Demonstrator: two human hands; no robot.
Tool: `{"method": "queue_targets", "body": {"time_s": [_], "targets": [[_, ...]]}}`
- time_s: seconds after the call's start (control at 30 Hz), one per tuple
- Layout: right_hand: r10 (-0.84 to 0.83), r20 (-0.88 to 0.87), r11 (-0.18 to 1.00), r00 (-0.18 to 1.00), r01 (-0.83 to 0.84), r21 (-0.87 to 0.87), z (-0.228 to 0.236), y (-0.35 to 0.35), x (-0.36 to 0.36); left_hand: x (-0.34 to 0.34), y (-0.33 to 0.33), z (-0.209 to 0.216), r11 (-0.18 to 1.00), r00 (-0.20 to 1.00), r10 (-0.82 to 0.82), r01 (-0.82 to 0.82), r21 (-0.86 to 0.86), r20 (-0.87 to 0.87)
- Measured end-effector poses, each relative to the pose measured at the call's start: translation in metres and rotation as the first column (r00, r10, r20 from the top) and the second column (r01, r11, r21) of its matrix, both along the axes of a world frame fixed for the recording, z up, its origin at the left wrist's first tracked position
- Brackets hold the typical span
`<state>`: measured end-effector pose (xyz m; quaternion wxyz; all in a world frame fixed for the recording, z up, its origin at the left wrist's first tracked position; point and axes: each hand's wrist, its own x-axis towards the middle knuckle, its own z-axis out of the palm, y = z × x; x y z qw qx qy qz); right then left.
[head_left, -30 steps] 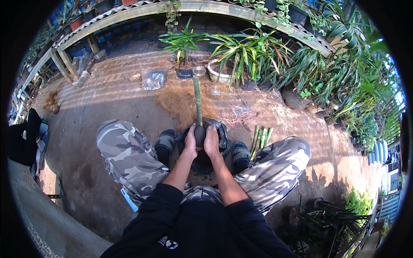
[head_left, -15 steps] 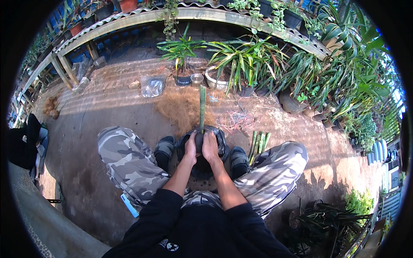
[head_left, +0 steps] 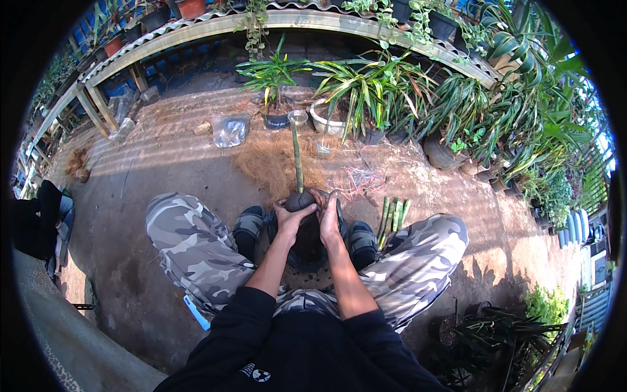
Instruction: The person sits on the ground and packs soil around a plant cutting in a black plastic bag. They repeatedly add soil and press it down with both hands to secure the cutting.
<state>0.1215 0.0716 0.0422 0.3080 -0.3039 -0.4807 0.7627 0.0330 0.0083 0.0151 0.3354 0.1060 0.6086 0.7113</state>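
Observation:
A ball of dark soil point(head_left: 301, 200) is packed around the lower end of a green stem cutting point(head_left: 298, 160), which rises upright from it, leaning slightly left. My left hand point(head_left: 287, 219) wraps the ball from the left and below, its thumb across the near side. On the right, my right hand point(head_left: 328, 221) is cupped against the ball, fingertips touching its side; part of its palm is hidden. Beneath both hands, between my feet, stands a black plastic bag point(head_left: 307, 261) with dark soil inside.
Several cut green stems point(head_left: 393, 214) lie by my right knee. Beyond my hands are brown fibre point(head_left: 261, 163), tangled pink string point(head_left: 359, 181), a clear plastic bag point(head_left: 230, 131), a clear cup point(head_left: 298, 117) and potted plants point(head_left: 356, 88). A light-blue-handled tool point(head_left: 196, 312) lies at left.
The soil ball and stem have shifted left and now tilt slightly left. My right hand has turned and moved rightward, uncovering more of the ball and the bag's soil.

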Motion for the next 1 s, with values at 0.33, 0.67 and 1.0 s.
{"method": "queue_targets", "body": {"time_s": [0.33,0.67,1.0], "targets": [[-0.16,0.127,0.946,0.979,0.115,0.302,0.004,0.008,0.0,-0.024,-0.015,0.01,0.919,0.879,-0.302,0.165,0.359,0.368],[0.08,0.073,0.981,0.994,-0.092,0.172,0.005,0.013,0.015,-0.019,-0.022,0.026,0.855,0.751,-0.475,0.273,0.44,0.459],[0.159,0.206,0.915,0.966,-0.222,0.336,0.026,-0.002,0.018,-0.022,-0.019,0.015,0.886,0.799,-0.459,0.376,0.272,0.388]]}}
